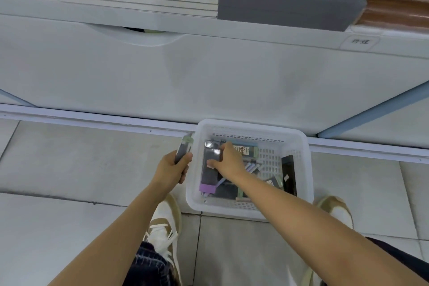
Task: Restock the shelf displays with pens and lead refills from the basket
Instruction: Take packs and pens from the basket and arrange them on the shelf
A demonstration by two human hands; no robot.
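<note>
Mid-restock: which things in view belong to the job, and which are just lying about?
Job: white basket; green-topped pack in left grip; purple-ended pack pinched by right grip; loose pens.
Lying about: grey sheet stacks; brown stack; white cabinet front; shoes.

White perforated plastic basket (299,146), glossy film-wrapped packets (212,153) inside, on smooth matt grey floor tiles (69,162).

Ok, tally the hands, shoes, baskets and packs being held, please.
Hands: 2 (left hand, right hand)
Shoes: 2 (left shoe, right shoe)
Baskets: 1 (white basket)
Held packs: 2 (green-topped pack in left, purple-ended pack in right)
Total: 7
</note>
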